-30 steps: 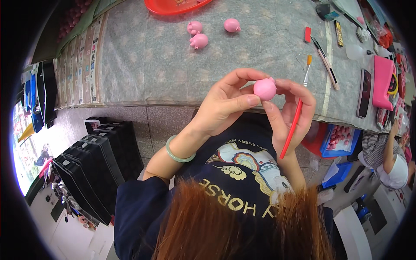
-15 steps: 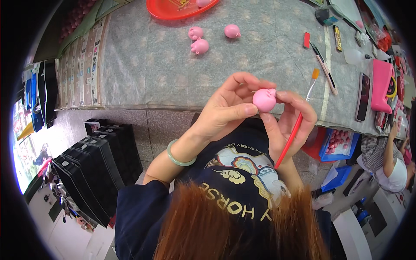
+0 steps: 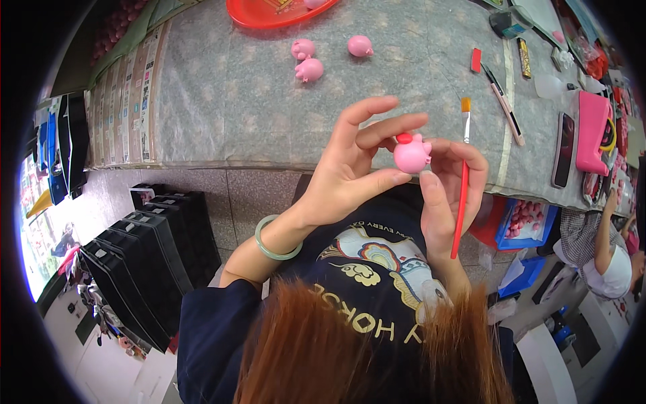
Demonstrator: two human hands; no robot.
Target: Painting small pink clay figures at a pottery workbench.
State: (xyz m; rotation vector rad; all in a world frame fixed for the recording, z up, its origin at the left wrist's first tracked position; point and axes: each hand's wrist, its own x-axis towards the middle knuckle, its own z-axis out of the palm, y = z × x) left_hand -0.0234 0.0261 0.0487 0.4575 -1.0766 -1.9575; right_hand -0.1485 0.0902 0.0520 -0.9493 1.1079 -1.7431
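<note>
A small round pink pig figurine [image 3: 412, 157] with a red spot on its upper left is held up between my two hands, just off the table's near edge. My left hand [image 3: 353, 165] pinches it from the left, thumb below and fingers behind, with the index finger lifted. Fingertips of my right hand [image 3: 451, 185] touch its right side. That same hand keeps a red-handled paintbrush [image 3: 464, 195] with flat orange bristles, pointing away from me, in its grip. Three more pink pig figurines, one at the right [image 3: 360, 46], lie on the covered table [image 3: 235, 108].
A red plate [image 3: 282, 21] with a pink piece stands at the far edge. Rightward lie slim pens [image 3: 506, 111], a phone [image 3: 564, 149] and a pink case [image 3: 592, 135]. Below sits a blue tray [image 3: 528, 222] of pink pieces. Black cases [image 3: 145, 256] stand at left; a person is at far right.
The pig figurine has been turned, bringing its red spot into view. My left index finger has lifted away from it. The paintbrush has swung more upright in my right hand.
</note>
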